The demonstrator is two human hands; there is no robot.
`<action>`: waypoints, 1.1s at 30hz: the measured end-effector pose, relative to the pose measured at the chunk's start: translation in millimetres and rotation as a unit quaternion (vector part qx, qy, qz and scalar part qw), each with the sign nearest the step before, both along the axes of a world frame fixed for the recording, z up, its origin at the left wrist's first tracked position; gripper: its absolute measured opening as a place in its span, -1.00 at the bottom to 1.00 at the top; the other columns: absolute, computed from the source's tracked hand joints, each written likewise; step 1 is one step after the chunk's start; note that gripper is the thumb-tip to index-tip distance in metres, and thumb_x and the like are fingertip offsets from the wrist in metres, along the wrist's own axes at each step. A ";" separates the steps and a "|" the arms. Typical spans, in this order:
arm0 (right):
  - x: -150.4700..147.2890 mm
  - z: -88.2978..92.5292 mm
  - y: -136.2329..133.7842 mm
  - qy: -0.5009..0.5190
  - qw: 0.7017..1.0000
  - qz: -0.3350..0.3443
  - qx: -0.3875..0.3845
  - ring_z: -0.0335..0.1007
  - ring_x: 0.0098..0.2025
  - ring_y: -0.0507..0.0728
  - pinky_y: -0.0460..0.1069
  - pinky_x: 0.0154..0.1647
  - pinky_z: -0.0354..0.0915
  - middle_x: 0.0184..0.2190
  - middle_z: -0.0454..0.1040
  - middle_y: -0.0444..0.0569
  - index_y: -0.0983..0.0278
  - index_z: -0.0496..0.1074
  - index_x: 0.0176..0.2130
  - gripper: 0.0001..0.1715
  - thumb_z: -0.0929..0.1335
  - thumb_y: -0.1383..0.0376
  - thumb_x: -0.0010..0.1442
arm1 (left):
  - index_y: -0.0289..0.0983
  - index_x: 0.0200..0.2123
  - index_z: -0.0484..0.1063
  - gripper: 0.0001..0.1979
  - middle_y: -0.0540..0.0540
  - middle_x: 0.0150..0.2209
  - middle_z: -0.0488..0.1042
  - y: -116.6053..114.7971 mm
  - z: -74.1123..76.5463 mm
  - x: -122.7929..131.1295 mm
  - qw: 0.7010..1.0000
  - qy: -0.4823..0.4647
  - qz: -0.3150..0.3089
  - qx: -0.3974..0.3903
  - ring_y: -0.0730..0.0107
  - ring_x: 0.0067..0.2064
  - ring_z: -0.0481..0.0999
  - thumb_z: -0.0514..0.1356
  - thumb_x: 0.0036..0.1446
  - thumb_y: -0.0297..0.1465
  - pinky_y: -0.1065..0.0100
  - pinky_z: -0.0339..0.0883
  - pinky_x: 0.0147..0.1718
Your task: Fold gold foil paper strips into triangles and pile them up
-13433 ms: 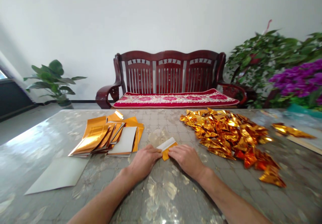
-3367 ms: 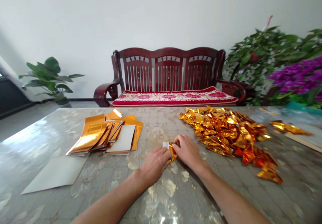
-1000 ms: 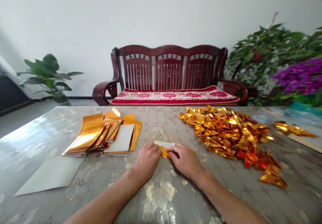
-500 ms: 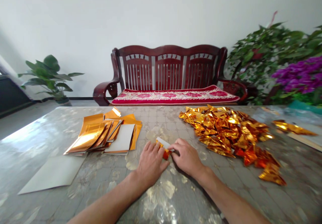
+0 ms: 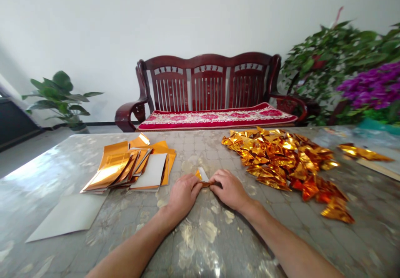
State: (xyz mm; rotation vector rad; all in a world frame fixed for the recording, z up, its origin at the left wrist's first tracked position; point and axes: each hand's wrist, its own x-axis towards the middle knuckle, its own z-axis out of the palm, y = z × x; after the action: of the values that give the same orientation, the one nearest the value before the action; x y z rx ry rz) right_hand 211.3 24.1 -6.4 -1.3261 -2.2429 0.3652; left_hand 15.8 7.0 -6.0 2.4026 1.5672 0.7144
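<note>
A small sheet of gold foil paper (image 5: 203, 176), its pale back partly showing, is partly folded between my two hands at the middle of the table. My left hand (image 5: 184, 192) pinches its left side between thumb and fingers. On the other side my right hand (image 5: 228, 189) grips the right end with thumb and fingertips. Fingers cover much of the paper. To the left lies a loose stack of flat gold foil paper (image 5: 115, 165), some sheets pale side up. A heap of folded gold foil pieces (image 5: 275, 153) spreads to the right.
One pale sheet (image 5: 67, 217) lies flat at the table's left. Further right are a separate folded gold piece (image 5: 364, 152) and clear plastic wrapping (image 5: 336, 138). A wooden bench (image 5: 206, 86) stands behind the patterned table (image 5: 125, 236), with plants (image 5: 62, 98) at both sides.
The paper has been folded further, and its near edge now shows as a narrow gold strip between my thumbs. My left hand has gone from lying over the paper to pinching it.
</note>
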 end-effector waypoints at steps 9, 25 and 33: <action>-0.6 -1.3 0.2 0.014 1.000 -0.010 -0.004 0.32 -0.17 0.10 -0.04 -0.17 0.18 -0.32 0.48 -0.11 0.19 0.53 -0.35 -0.93 0.43 0.37 0.11 | -0.21 -0.31 0.45 -0.87 -0.03 -0.34 0.48 -7.0 1.5 2.3 0.999 -0.035 -0.007 0.004 0.31 -0.22 0.45 0.11 0.23 -0.48 0.36 0.22 -0.21; -0.1 3.1 -2.7 -0.008 0.999 0.045 0.001 0.28 -0.18 0.09 -0.03 -0.14 0.15 -0.32 0.47 -0.13 0.18 0.53 -0.37 -0.92 0.43 0.38 0.08 | -0.22 -0.48 0.39 -0.83 -0.02 -0.36 0.47 -13.9 3.4 7.8 0.999 -0.032 0.008 -0.010 0.30 -0.20 0.45 0.12 0.17 -0.47 0.18 0.15 0.04; -1.2 4.9 -3.5 -0.023 0.998 0.061 0.006 0.28 -0.15 0.11 -0.01 -0.11 0.15 -0.29 0.47 -0.11 0.19 0.51 -0.35 -0.87 0.42 0.42 0.05 | -0.20 -0.42 0.36 -0.86 0.00 -0.34 0.48 -17.7 8.2 8.6 1.000 -0.026 0.001 -0.017 0.31 -0.23 0.44 0.10 0.19 -0.48 0.14 0.11 0.08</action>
State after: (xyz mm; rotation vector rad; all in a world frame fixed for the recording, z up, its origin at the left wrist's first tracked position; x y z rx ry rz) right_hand 210.0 20.7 -1.6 -1.2066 -2.3663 0.3679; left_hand 24.4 -10.7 2.2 2.3396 1.5500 0.7369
